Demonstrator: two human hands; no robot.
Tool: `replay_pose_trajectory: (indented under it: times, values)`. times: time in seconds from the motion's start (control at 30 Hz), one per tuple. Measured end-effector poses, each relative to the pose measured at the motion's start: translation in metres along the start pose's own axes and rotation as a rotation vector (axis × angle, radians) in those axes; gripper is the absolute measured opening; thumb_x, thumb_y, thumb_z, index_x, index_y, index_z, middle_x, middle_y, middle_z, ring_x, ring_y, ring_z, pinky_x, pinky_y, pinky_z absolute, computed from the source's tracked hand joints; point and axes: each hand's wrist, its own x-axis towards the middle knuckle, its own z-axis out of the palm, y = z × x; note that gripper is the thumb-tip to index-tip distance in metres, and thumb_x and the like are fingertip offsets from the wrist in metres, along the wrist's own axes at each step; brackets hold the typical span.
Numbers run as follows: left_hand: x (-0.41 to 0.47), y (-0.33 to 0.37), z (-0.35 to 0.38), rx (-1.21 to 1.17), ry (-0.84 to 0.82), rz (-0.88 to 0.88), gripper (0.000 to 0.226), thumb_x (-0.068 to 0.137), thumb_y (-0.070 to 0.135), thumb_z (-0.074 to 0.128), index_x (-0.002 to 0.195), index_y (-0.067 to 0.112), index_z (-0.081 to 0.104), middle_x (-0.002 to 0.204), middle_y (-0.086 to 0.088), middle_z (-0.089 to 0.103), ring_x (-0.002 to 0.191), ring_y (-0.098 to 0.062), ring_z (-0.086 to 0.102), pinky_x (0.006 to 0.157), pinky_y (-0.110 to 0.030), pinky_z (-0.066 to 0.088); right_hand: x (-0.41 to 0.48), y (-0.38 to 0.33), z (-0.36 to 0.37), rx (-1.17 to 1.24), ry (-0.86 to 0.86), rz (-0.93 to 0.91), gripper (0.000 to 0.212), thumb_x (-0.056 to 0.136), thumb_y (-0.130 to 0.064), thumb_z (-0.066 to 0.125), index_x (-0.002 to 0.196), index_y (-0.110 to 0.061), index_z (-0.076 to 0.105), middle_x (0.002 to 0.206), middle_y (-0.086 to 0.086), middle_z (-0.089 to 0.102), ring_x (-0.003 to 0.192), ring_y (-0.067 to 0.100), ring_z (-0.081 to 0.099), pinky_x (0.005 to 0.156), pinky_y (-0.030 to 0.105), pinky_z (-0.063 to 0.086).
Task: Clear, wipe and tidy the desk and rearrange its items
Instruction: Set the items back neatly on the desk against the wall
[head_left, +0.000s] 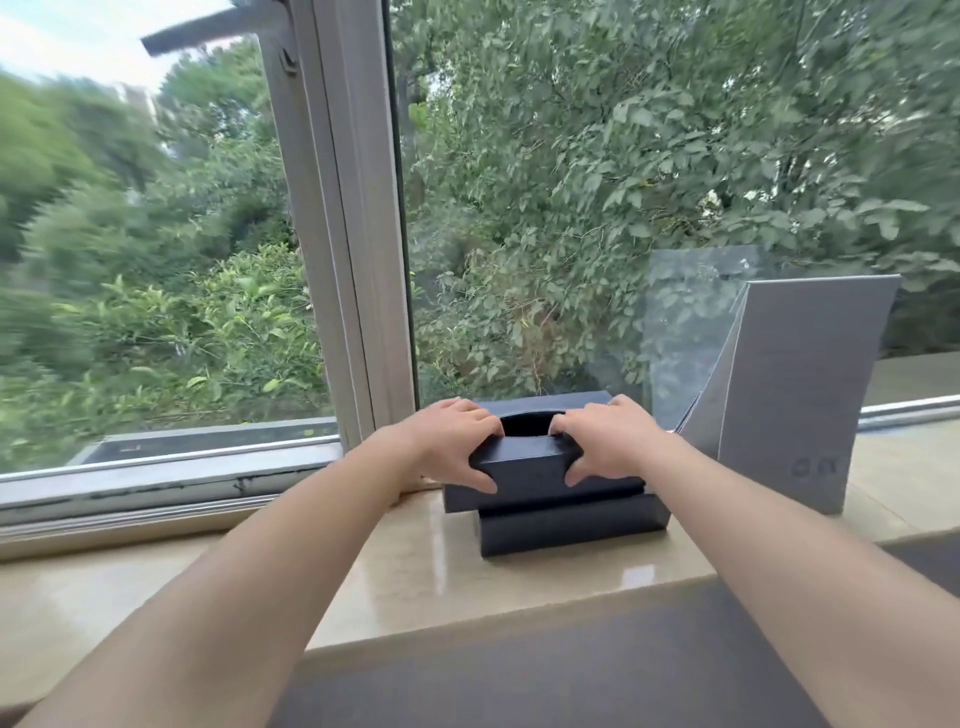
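Two hands (457, 441) (605, 441) — grey folder (795, 395) beside.

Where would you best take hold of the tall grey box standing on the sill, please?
Grip the grey box by its two narrow side edges, coming from the front. It stands upright against the window, leaning slightly, and the dark box crowds its left foot.

Head-worn wide-angle view, facing a window

The single camera looks forward and slightly down along both outstretched forearms to the glossy beige stone windowsill (415, 566), close in front. It faces the white-framed glass window (337, 218); edges curve and blur. No second view shares the scene.
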Motion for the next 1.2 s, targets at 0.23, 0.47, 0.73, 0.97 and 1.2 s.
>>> replay_pose_trajectory:
  times: [0.23, 0.47, 0.73, 0.97, 1.2]
  values:
    - [-0.042, -0.008, 0.003, -0.019, -0.003, -0.022, 0.068, 0.083, 0.059, 0.064, 0.134, 0.019, 0.045, 0.134, 0.000, 0.053, 0.131, -0.022, 0.038, 0.109, -0.033, 0.028, -0.005, -0.033, -0.013, 0.040, -0.008, -0.029, 0.061, 0.074, -0.060, 0.071, 0.123, -0.031, 0.051, 0.114, -0.008, 0.062, 0.110, 0.019, 0.056, 0.099, 0.040, 0.030]
    - [-0.091, -0.013, -0.003, -0.008, 0.036, -0.004, 0.068, 0.082, 0.061, 0.065, 0.132, 0.019, 0.047, 0.133, 0.002, 0.053, 0.131, -0.021, 0.037, 0.110, -0.033, 0.030, -0.028, -0.075, -0.025, 0.056, 0.027, -0.038, 0.058, 0.076, -0.058, 0.071, 0.123, -0.030, 0.050, 0.115, -0.008, 0.062, 0.111, 0.019, 0.055, 0.097, 0.040, 0.031]
    - [-0.196, -0.039, 0.003, 0.021, 0.012, -0.071, 0.073, 0.082, 0.063, 0.063, 0.137, 0.019, 0.044, 0.137, 0.001, 0.050, 0.135, -0.022, 0.034, 0.113, -0.036, 0.027, -0.036, -0.169, -0.045, 0.066, 0.066, -0.133, 0.051, 0.075, -0.058, 0.070, 0.114, -0.030, 0.051, 0.110, -0.010, 0.060, 0.107, 0.018, 0.054, 0.091, 0.038, 0.034]
    - [-0.337, -0.076, 0.018, 0.045, -0.013, -0.249, 0.073, 0.084, 0.063, 0.061, 0.141, 0.021, 0.041, 0.139, 0.003, 0.049, 0.136, -0.021, 0.036, 0.115, -0.036, 0.023, -0.031, -0.299, -0.071, 0.084, 0.144, -0.265, 0.054, 0.075, -0.059, 0.069, 0.119, -0.034, 0.050, 0.116, -0.012, 0.060, 0.112, 0.015, 0.052, 0.090, 0.039, 0.030]
    - [-0.512, -0.106, 0.030, 0.035, -0.067, -0.495, 0.070, 0.090, 0.056, 0.058, 0.146, 0.018, 0.037, 0.160, 0.002, 0.026, 0.146, -0.019, 0.026, 0.120, -0.033, 0.012, -0.021, -0.461, -0.103, 0.049, 0.265, -0.503, 0.059, 0.077, -0.063, 0.065, 0.127, -0.037, 0.047, 0.123, -0.014, 0.058, 0.121, 0.013, 0.051, 0.093, 0.041, 0.031]
